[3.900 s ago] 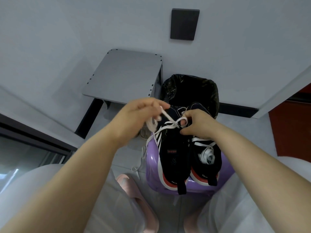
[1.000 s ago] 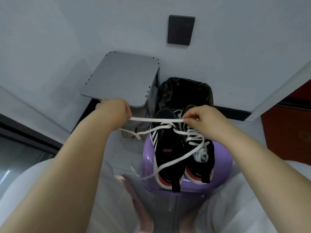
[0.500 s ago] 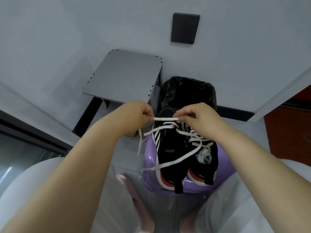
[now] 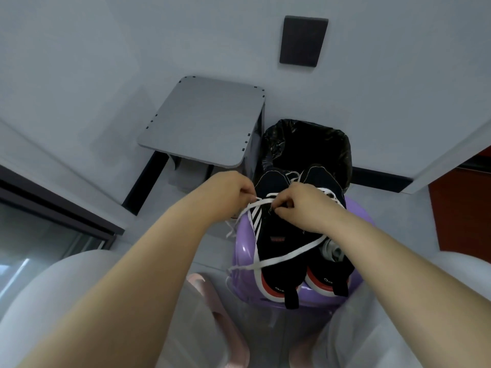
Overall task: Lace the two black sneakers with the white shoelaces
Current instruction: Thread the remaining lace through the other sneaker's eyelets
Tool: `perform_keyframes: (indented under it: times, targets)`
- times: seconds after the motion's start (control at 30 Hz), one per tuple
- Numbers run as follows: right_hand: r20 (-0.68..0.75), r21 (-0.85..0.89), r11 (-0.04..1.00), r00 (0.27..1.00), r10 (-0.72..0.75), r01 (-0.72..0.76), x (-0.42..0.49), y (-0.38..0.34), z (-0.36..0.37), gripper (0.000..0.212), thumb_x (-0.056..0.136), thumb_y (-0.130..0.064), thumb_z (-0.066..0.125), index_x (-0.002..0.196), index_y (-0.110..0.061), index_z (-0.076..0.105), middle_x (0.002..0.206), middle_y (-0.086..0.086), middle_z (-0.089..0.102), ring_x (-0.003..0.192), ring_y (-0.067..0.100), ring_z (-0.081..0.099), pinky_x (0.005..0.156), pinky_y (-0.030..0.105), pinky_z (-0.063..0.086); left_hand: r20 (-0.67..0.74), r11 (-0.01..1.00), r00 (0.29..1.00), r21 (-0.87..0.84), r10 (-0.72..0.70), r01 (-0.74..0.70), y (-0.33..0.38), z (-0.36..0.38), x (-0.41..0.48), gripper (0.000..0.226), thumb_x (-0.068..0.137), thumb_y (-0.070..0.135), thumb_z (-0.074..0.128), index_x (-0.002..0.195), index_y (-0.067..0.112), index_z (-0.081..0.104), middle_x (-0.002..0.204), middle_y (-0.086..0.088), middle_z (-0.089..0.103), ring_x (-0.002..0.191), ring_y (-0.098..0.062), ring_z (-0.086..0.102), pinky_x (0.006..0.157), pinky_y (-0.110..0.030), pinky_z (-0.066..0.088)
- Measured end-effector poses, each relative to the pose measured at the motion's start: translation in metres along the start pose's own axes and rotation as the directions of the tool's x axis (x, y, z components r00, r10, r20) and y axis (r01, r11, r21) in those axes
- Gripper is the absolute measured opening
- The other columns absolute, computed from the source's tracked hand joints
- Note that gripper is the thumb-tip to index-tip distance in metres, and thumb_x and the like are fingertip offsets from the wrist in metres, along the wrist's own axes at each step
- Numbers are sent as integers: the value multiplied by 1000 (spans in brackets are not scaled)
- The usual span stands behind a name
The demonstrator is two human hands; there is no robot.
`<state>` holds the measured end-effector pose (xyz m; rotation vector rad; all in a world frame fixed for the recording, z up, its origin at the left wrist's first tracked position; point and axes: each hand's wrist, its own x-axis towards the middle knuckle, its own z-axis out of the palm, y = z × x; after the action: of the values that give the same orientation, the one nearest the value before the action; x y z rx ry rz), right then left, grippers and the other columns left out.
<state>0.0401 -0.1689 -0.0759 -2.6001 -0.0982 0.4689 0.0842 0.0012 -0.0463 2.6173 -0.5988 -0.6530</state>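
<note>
Black sneakers [image 4: 276, 235] sit side by side on the purple stool [image 4: 243, 253], where our left hand [image 4: 231, 192] and right hand [image 4: 305, 205] each have a grip pinched on the white shoelace [image 4: 264, 201] near the left shoe's toe-end eyelets, so we judge most of its lacing remains.

No legible text, red tongue label [image 4: 277, 239] on the striped black sneaker [image 4: 279, 258] too blurred, white heel print [image 4: 279, 288] unreadable
</note>
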Motion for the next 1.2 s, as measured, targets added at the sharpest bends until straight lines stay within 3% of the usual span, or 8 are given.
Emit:
perform_keyframes:
  times: [0.13, 0.27, 0.4, 0.73, 0.83, 0.97, 1.03, 1.2]
  targets:
    - [-147, 114, 993, 988, 47, -30, 6, 3, 8, 18, 88, -21, 58, 97, -24, 74, 67, -21, 45, 84, 10, 53, 80, 29, 45, -12, 996, 999, 72, -43, 43, 0, 10, 7, 20, 94, 26, 53, 102, 18, 69, 89, 1, 62, 87, -18, 55, 75, -25, 38]
    - [-109, 203, 975, 987, 117, -93, 9, 5, 9, 16, 86, -20, 59, 92, -24, 74, 67, -18, 55, 77, 9, 58, 77, 27, 47, -39, 988, 996, 133, -78, 83, 3, 18, 14, 22, 95, 28, 51, 105, 20, 69, 104, -2, 67, 98, -22, 60, 88, -33, 42]
    - [-88, 210, 974, 990, 106, -86, 12, 5, 12, 15, 82, -19, 64, 93, -24, 72, 61, -18, 48, 60, -1, 45, 70, 24, 38, -18, 982, 998, 181, -57, 60, 6, 24, 16, 23, 95, 28, 51, 105, 19, 70, 98, -4, 67, 94, -23, 60, 84, -32, 42]
    - [-192, 126, 991, 980, 61, -37, 16, 7, 23, 16, 81, -34, 68, 94, -26, 73, 68, -15, 45, 69, 6, 47, 72, 26, 36, -33, 933, 999, 360, -18, 28, 12, 30, 21, 25, 95, 14, 46, 105, 20, 67, 97, -3, 63, 97, -23, 58, 74, -27, 31]
    - [-156, 130, 991, 986, 65, -44, 19, 9, 25, 17, 81, -32, 68, 96, -29, 73, 74, -14, 50, 77, 10, 53, 75, 28, 41, -17, 949, 999, 311, -41, 45, 13, 34, 21, 21, 95, 14, 46, 101, 14, 67, 79, -3, 54, 91, -25, 57, 72, -27, 35]
    - [-176, 217, 974, 979, 107, -67, 22, 10, 26, 9, 80, -25, 69, 88, -25, 73, 60, -15, 45, 57, 2, 42, 68, 24, 35, -39, 989, 995, 116, -93, 97, 14, 39, 19, 25, 98, 16, 41, 108, 8, 63, 107, -11, 63, 100, -26, 59, 79, -29, 43]
    - [-185, 208, 976, 977, 101, -62, 22, 8, 28, 5, 82, -25, 66, 84, -24, 71, 59, -13, 44, 54, 2, 40, 66, 25, 35, 16, 991, 992, 42, -126, 126, 15, 39, 19, 31, 100, 26, 38, 107, 4, 59, 100, -13, 60, 92, -26, 57, 74, -30, 40]
    - [-246, 181, 983, 966, 78, -34, 15, 7, 13, 6, 86, -18, 62, 82, -22, 60, 85, -5, 56, 78, 12, 52, 73, 28, 43, 112, 971, 969, -68, -221, 230, 10, 34, 19, 42, 90, 45, 52, 108, 8, 47, 93, -5, 54, 82, -20, 53, 69, -30, 41]
